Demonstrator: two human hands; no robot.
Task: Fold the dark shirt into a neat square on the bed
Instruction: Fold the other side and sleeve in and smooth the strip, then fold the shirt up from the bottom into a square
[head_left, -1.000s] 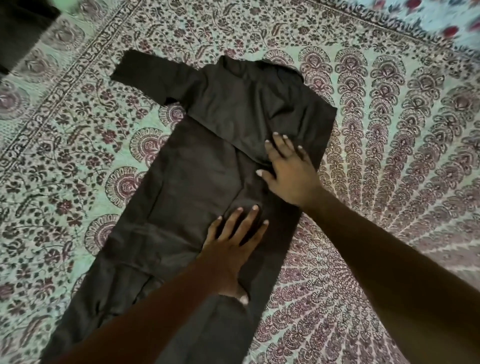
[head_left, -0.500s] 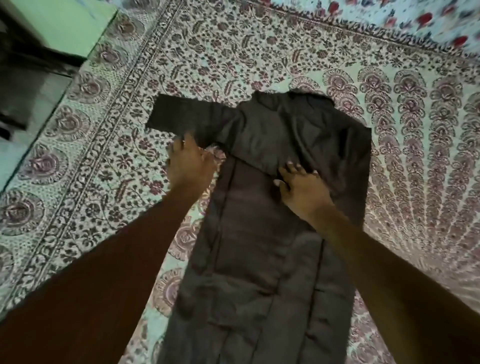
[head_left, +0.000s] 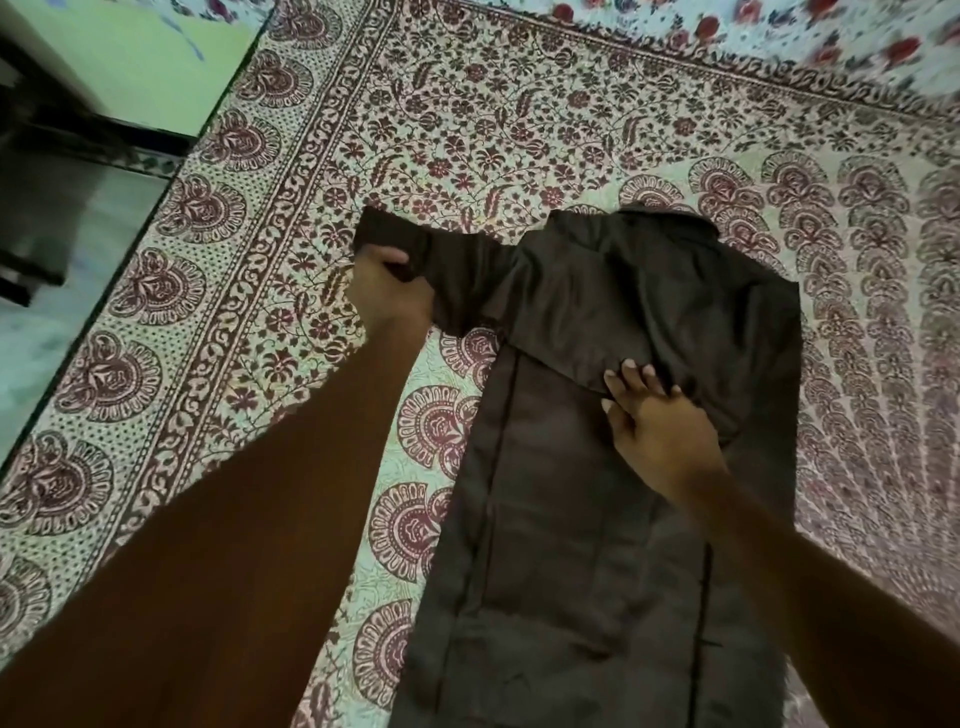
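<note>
The long dark shirt (head_left: 571, 519) lies flat on the patterned bedspread (head_left: 467, 130), collar at the far end, hem running off the near edge of the view. Its right side is folded in over the body. The left sleeve (head_left: 447, 260) sticks out to the left. My left hand (head_left: 389, 291) grips that sleeve near its cuff, fingers curled round the cloth. My right hand (head_left: 660, 421) presses flat on the middle of the shirt, fingers straight on the edge of the folded-in part.
The bed's left edge (head_left: 171, 171) runs diagonally at the upper left, with floor and dark furniture (head_left: 47, 182) beyond it. A flowered cloth (head_left: 779, 26) lies along the far side. Bedspread shows on both sides of the shirt.
My left hand left the shirt's middle, reached out to the left sleeve and closed on its cuff end. My right hand stayed pressed on the shirt's middle.
</note>
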